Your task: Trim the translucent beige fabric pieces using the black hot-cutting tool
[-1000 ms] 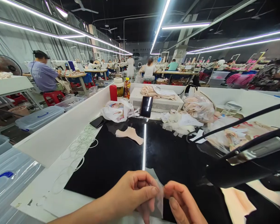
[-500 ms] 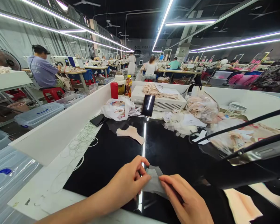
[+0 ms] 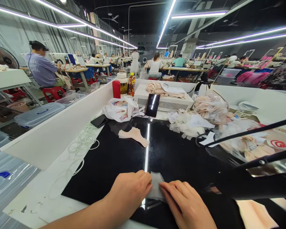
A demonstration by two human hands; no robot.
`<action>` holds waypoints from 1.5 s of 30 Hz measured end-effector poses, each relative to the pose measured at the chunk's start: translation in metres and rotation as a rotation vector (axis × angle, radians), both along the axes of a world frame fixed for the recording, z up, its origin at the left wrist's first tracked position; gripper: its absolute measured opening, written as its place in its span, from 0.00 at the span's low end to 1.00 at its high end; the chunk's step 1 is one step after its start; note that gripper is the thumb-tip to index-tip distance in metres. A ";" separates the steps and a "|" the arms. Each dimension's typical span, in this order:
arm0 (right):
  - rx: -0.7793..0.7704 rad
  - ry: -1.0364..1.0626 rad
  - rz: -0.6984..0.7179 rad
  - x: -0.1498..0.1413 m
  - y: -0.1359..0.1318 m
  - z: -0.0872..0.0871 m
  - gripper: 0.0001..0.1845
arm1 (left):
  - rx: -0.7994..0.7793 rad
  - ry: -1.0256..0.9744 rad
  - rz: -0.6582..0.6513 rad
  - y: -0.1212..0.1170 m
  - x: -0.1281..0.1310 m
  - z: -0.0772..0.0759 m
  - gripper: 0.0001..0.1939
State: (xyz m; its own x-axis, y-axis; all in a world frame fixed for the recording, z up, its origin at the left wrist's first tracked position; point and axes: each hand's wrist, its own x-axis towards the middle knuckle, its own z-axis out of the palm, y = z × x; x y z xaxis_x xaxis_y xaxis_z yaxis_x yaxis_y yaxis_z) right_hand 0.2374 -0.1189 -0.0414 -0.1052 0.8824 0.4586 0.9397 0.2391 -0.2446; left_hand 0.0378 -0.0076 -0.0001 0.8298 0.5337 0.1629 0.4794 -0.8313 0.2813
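So I've got this sheer white fabric piece (image 3: 157, 188) right between my fingers, over the black tabletop (image 3: 186, 156), and neither hand is really nearer since it's up against both. Can't call its long axis, my hands cover too much of the sides. My right hand (image 3: 187, 203) is palm down, angled in from the right, thumb and forefinger pinched together at the piece's right edge. My left hand (image 3: 131, 194) slants in from the other side, back up, fingers curled by the left edge, but the tips are hidden so I can't tell if they're gripping. There's a beige fabric cutout (image 3: 133, 135) well beyond my fingers, a bit to the left.
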 end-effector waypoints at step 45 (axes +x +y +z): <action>0.212 -0.167 -0.061 -0.018 0.004 0.003 0.20 | 0.274 -0.233 -0.206 -0.011 0.002 -0.021 0.09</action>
State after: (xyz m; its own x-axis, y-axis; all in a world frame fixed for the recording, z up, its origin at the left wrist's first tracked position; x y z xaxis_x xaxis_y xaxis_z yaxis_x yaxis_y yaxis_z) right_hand 0.2191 -0.1148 -0.0383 -0.1442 0.7756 0.6145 0.9771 0.2099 -0.0356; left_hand 0.0395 -0.0183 -0.0212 0.8388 0.2711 0.4721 0.2445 -0.9624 0.1182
